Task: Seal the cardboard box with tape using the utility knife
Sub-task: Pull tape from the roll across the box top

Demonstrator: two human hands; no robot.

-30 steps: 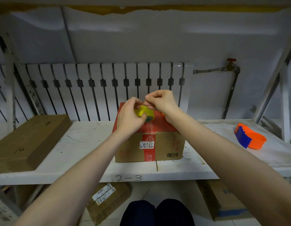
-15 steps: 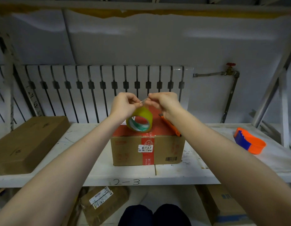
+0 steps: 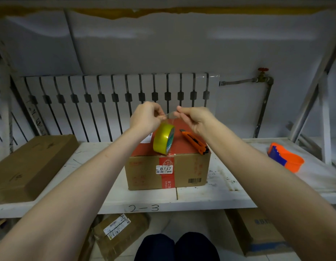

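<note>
Tape end (image 3: 170, 116) sits pinched between left hand (image 3: 146, 117) and right hand (image 3: 193, 119), fingers closed on it; roll (image 3: 164, 138) dangles at six o'clock and may fold the film onto itself; knife (image 3: 195, 141) lies untouched on box (image 3: 168, 172).

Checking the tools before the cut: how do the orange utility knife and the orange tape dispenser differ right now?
The utility knife is slim and straight, lying on the cardboard box; the tape dispenser is bulky and curved, resting on the shelf far right. The knife is orange with black, the dispenser orange with blue. Neither is held.
</note>
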